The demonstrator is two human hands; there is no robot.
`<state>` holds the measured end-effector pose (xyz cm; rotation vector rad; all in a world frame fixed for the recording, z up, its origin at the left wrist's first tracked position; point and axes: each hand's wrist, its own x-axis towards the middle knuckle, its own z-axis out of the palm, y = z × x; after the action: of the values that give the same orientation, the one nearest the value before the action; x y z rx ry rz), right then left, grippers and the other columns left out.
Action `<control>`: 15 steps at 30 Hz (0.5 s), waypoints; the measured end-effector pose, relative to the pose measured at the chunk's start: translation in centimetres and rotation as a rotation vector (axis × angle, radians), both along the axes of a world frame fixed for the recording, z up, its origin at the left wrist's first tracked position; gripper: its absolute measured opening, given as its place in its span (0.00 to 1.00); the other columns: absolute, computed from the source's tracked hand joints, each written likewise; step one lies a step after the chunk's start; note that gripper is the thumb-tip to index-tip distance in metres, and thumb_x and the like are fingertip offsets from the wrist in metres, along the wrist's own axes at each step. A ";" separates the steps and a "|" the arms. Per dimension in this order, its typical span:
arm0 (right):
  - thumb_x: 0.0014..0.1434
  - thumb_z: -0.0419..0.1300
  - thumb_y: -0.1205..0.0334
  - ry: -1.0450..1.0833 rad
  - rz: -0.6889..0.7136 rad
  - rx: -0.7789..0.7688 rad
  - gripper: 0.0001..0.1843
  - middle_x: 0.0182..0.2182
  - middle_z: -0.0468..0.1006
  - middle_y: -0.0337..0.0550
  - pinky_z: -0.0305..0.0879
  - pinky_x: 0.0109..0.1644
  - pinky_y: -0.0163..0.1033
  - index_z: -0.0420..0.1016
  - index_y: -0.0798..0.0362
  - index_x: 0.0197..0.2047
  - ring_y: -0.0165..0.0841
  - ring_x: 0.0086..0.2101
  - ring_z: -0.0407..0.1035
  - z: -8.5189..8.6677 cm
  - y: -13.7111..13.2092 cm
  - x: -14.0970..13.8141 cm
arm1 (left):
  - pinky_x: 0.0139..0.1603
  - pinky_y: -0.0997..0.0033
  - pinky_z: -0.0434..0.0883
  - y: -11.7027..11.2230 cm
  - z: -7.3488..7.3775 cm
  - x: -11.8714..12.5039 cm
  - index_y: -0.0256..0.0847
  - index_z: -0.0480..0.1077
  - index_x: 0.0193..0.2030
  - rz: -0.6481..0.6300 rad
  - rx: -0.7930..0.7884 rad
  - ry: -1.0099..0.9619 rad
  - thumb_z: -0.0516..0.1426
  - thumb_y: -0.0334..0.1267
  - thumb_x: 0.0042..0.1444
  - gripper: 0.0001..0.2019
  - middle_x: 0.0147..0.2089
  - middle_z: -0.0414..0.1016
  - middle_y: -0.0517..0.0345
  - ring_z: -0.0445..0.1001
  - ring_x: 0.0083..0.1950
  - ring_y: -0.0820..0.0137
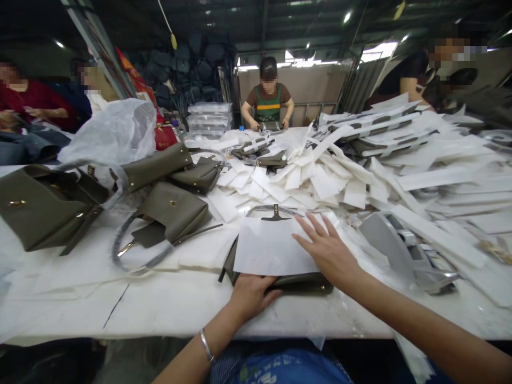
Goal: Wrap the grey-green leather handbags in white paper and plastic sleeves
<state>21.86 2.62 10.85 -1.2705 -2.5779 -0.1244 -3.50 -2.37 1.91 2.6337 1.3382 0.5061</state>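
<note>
In front of me an olive-green handbag [296, 282] lies on the white-covered table with a white paper sheet [272, 248] over most of it. My right hand [326, 250] rests flat on the sheet's right side, fingers spread. My left hand [252, 296] lies at the sheet's lower edge on the bag; its thumb is stretched out and some fingertips are hidden under the paper. Beyond the sheet shows the bag's strap tab with a metal fitting [276, 212] and part of a wrapped handle. Neither hand grips anything that I can see.
More olive handbags [172, 210] lie to the left, beside a crumpled translucent bag [116, 130]. White paper pieces [320, 178] are heaped at the back and right. A grey tape dispenser [400, 250] stands right. Opposite, a person [268, 98] works; others are at both sides.
</note>
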 end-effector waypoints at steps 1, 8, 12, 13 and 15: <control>0.61 0.53 0.75 -0.015 0.107 -0.058 0.32 0.71 0.51 0.47 0.37 0.71 0.68 0.65 0.44 0.65 0.50 0.70 0.40 -0.1 0.1 -0.4 | 0.55 0.56 0.72 0.0 0.1 0.0 0.51 0.71 0.57 -0.010 0.000 -0.001 0.59 0.49 0.61 0.19 0.50 0.79 0.52 0.76 0.52 0.56; 0.66 0.52 0.40 0.010 0.264 -0.434 0.40 0.71 0.47 0.49 0.37 0.71 0.63 0.44 0.45 0.74 0.49 0.70 0.40 -4.4 -0.4 -0.3 | 0.54 0.60 0.71 -0.1 0.0 -0.1 0.54 0.69 0.58 -0.035 -0.027 -0.002 0.60 0.49 0.61 0.19 0.49 0.79 0.58 0.77 0.50 0.60; 0.64 0.52 0.36 0.022 0.284 -0.464 0.45 0.72 0.44 0.48 0.29 0.72 0.64 0.39 0.47 0.74 0.49 0.70 0.36 -5.0 -1.9 0.1 | 0.42 0.71 0.72 -0.3 -0.3 -0.2 0.53 0.71 0.55 -0.056 -0.052 0.012 0.58 0.47 0.63 0.14 0.37 0.81 0.64 0.79 0.38 0.67; 0.64 0.52 0.36 0.035 0.281 -0.482 0.45 0.72 0.44 0.49 0.29 0.72 0.64 0.40 0.47 0.74 0.50 0.70 0.36 -4.8 -2.0 0.0 | 0.40 0.71 0.72 -0.3 -0.4 -0.2 0.53 0.71 0.54 -0.058 -0.055 0.017 0.58 0.47 0.63 0.13 0.37 0.80 0.64 0.79 0.37 0.67; 0.66 0.50 0.38 0.068 0.268 -0.560 0.40 0.71 0.48 0.47 0.31 0.72 0.64 0.44 0.46 0.73 0.49 0.70 0.38 -4.1 -1.5 -0.1 | 0.38 0.71 0.72 -0.2 -0.5 -0.2 0.54 0.71 0.53 -0.057 -0.057 0.027 0.58 0.48 0.63 0.13 0.35 0.80 0.65 0.79 0.36 0.67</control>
<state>21.78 1.09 6.79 -1.0337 -2.7883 0.7233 -3.68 -2.59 1.37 2.6324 1.2615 0.4200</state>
